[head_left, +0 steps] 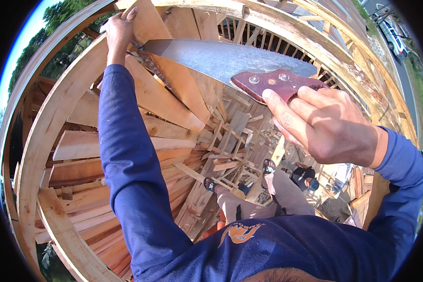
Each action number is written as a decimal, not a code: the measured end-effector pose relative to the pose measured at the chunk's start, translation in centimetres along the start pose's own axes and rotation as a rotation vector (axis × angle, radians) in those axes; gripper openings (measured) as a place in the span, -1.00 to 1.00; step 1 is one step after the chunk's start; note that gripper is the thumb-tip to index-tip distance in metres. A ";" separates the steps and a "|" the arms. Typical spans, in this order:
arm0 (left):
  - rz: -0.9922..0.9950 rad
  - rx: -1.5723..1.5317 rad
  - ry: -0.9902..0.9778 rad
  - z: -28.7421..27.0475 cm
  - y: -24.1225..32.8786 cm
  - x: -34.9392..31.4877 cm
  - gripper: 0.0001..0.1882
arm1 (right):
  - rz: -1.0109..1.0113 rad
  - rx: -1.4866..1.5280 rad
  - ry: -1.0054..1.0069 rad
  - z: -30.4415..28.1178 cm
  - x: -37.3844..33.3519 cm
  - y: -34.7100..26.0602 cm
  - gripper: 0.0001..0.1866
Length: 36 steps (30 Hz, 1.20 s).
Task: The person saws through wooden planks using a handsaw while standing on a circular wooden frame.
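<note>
at the upper left of the frame, the left hand grips a wooden board; the right hand clasps the handsaw handle, blade on that board.

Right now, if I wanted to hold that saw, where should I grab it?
Grab the saw by its reddish-brown handle, where the right hand already grips it, coming from the handle end on the right. That end is thick, rounded and shaped for fingers. The long grey blade tapers to a point near the left hand, so probably best avoided.
</note>
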<state>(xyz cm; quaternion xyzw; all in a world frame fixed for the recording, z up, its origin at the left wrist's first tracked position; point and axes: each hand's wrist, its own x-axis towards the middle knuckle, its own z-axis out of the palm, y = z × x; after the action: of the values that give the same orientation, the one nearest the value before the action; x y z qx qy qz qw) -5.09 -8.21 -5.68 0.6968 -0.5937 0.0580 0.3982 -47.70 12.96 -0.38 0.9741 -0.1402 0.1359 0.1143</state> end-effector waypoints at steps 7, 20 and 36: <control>0.030 -0.037 -0.050 0.3 -1.4 -0.1 -0.16 | -0.014 0.004 -0.011 -3.9 -4.5 -0.9 -0.45; -0.028 -0.298 -0.002 0.3 -2.0 -4.3 -0.47 | 0.245 0.175 0.005 -3.9 -9.9 -0.8 -0.60; 0.322 0.760 -0.033 0.8 3.1 3.3 -0.26 | 0.299 0.225 0.093 -2.3 -10.4 -0.5 -0.59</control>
<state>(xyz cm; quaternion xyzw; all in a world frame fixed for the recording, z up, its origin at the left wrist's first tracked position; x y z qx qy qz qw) -7.14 -11.21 -2.91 0.6934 -0.6377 0.3236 0.0888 -57.74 16.53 -1.43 0.9417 -0.2616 0.2112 -0.0102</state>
